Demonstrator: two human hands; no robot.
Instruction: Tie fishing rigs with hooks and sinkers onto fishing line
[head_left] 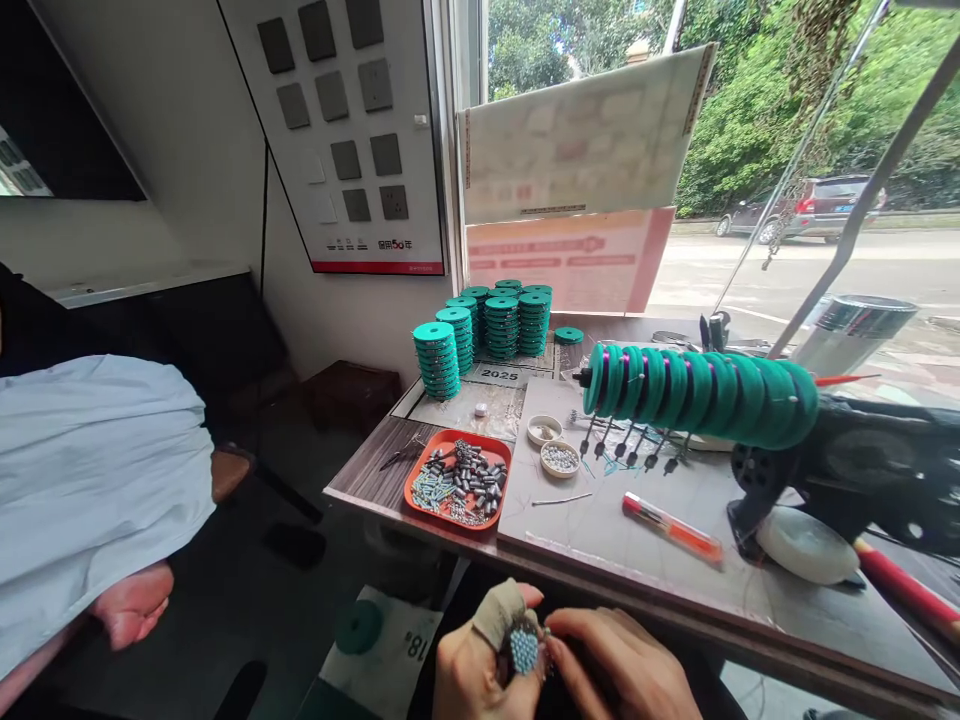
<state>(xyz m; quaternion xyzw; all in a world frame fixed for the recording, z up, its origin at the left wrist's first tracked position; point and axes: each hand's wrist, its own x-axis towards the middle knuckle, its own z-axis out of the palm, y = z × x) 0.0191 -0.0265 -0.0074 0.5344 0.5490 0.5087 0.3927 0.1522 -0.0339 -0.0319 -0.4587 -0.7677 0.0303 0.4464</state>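
Observation:
My left hand (474, 662) is closed around a small bundle with a pale blue, beaded-looking end (524, 652). Beige tape (498, 614) wraps one of its fingers. Beside it, my right hand (626, 662) has thumb and forefinger pinched together at the bundle's right side; what they grip is too small to make out. An orange tray (415, 502) of dark metal cylinders (480, 482) and thin blue pieces (433, 488) sits on the table beyond my hands. To its right are two shallow round dishes, one holding small silvery bits (559, 458).
A row of green spools (697, 390) is mounted on a black machine (847, 460) at right. Green spool stacks (502, 328) stand at the back. An orange-red tube (673, 528) lies near the table's front edge. Another person's hand (135, 605) hangs at left.

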